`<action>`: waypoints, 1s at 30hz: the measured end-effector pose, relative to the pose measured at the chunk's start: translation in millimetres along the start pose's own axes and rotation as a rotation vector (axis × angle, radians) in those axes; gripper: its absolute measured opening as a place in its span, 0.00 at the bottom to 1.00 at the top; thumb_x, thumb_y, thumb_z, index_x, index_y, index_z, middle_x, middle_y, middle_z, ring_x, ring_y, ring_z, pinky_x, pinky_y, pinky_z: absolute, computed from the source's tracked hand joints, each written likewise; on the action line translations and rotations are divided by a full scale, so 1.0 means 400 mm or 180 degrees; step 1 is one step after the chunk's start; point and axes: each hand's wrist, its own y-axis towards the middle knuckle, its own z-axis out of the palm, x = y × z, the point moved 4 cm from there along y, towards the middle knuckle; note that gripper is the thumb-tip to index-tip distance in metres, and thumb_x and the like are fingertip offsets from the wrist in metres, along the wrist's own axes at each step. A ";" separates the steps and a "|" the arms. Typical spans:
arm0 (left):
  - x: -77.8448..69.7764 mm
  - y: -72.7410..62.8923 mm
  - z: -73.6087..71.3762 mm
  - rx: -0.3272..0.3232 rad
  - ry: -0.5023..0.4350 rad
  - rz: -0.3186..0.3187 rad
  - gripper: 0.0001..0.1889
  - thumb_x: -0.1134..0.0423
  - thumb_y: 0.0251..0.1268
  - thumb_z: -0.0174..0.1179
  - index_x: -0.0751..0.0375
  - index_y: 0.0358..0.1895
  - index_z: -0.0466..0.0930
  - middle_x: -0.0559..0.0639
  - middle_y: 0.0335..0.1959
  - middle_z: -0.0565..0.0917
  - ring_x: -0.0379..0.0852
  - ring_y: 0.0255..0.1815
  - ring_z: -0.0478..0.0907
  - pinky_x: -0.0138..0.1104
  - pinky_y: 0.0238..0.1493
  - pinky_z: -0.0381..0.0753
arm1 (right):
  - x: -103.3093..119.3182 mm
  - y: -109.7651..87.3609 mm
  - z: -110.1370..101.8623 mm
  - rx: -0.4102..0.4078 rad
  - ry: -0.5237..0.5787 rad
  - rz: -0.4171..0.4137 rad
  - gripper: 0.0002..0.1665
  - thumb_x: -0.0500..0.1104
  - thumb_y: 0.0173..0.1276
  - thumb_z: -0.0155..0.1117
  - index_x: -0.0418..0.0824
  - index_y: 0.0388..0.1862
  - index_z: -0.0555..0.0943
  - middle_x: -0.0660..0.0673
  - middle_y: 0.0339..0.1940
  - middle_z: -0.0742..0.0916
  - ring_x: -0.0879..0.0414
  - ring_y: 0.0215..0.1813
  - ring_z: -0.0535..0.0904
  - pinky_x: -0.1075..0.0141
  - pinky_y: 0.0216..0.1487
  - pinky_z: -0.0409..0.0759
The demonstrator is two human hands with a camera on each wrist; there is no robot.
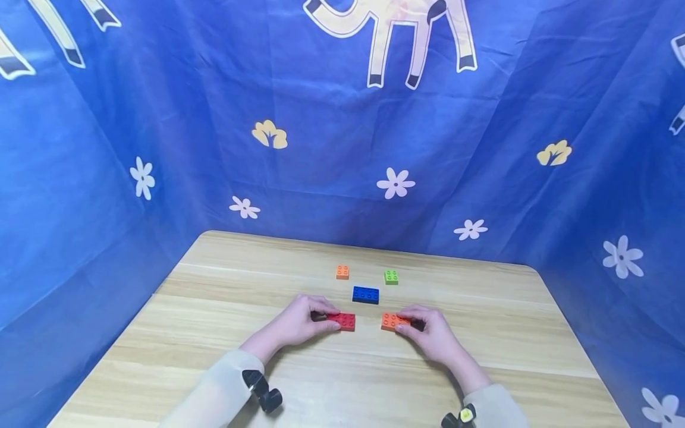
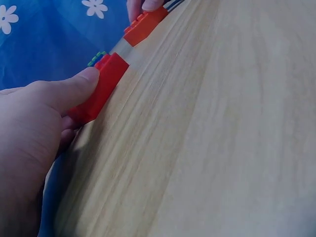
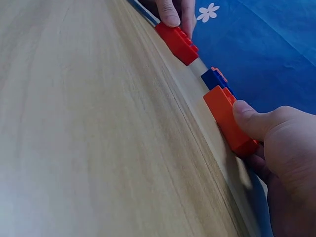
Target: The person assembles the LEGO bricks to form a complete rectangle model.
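Observation:
A red building brick (image 1: 345, 322) lies on the table, pinched at its left end between the thumb and fingers of my left hand (image 1: 299, 322). Across a small gap to its right, my right hand (image 1: 430, 334) pinches an orange building brick (image 1: 389, 321) by the right end. Both bricks have their studs up. In the left wrist view the thumb lies along the near side of the red brick (image 2: 104, 89). The right wrist view has the orange brick (image 3: 227, 118) under the right thumb, with the fingers partly hidden behind it.
Just beyond the gap sits a blue brick (image 1: 366, 295). Farther back are a small orange brick (image 1: 342, 272) and a small green brick (image 1: 392, 277). A blue patterned curtain (image 1: 342, 148) surrounds the back and sides of the wooden table (image 1: 241, 261).

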 end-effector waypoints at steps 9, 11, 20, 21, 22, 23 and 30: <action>0.002 0.033 0.012 0.0015 -0.0044 0.0005 0.18 0.47 0.53 0.66 0.49 0.46 0.85 0.37 0.42 0.82 0.35 0.44 0.77 0.35 0.48 0.75 | 0.007 0.027 0.020 0.0138 -0.0007 0.0053 0.21 0.55 0.56 0.69 0.50 0.48 0.84 0.61 0.46 0.82 0.60 0.53 0.75 0.55 0.61 0.67; 0.002 0.039 0.016 0.0032 -0.0036 0.0000 0.18 0.46 0.53 0.66 0.48 0.46 0.84 0.36 0.41 0.82 0.36 0.45 0.77 0.36 0.49 0.75 | 0.010 0.033 0.026 0.0147 0.0004 0.0082 0.20 0.55 0.56 0.69 0.52 0.47 0.84 0.61 0.46 0.82 0.61 0.53 0.75 0.55 0.61 0.67; 0.001 0.061 0.031 0.0068 0.0007 -0.0027 0.18 0.44 0.52 0.65 0.45 0.46 0.84 0.35 0.43 0.82 0.37 0.48 0.76 0.39 0.55 0.72 | 0.025 0.047 0.040 0.0184 0.0051 0.0027 0.19 0.54 0.55 0.70 0.53 0.46 0.84 0.63 0.45 0.82 0.62 0.52 0.75 0.57 0.62 0.66; 0.001 0.062 0.033 0.0074 0.0004 -0.0034 0.18 0.44 0.52 0.66 0.45 0.46 0.84 0.35 0.43 0.81 0.36 0.48 0.76 0.38 0.54 0.72 | 0.026 0.048 0.042 0.0191 0.0068 0.0022 0.19 0.54 0.55 0.70 0.53 0.46 0.84 0.62 0.45 0.82 0.62 0.52 0.75 0.57 0.61 0.67; 0.001 0.064 0.035 0.0076 -0.0001 -0.0034 0.18 0.44 0.52 0.66 0.44 0.46 0.84 0.35 0.43 0.81 0.36 0.48 0.75 0.38 0.54 0.72 | 0.026 0.050 0.044 0.0197 0.0076 0.0011 0.18 0.54 0.55 0.70 0.53 0.46 0.84 0.62 0.45 0.82 0.62 0.52 0.76 0.57 0.61 0.67; 0.002 0.066 0.037 0.0078 0.0005 -0.0027 0.18 0.44 0.52 0.66 0.44 0.46 0.84 0.34 0.43 0.81 0.36 0.48 0.75 0.38 0.54 0.72 | 0.028 0.051 0.046 0.0205 0.0086 -0.0020 0.19 0.53 0.55 0.70 0.53 0.46 0.84 0.62 0.45 0.82 0.62 0.52 0.76 0.56 0.61 0.67; 0.001 0.073 0.044 0.0058 -0.0109 0.0005 0.18 0.45 0.53 0.66 0.45 0.46 0.84 0.35 0.42 0.82 0.35 0.46 0.76 0.37 0.50 0.74 | 0.026 0.060 0.057 0.0242 0.0155 0.0040 0.16 0.51 0.55 0.71 0.55 0.45 0.85 0.63 0.43 0.83 0.65 0.51 0.76 0.60 0.60 0.68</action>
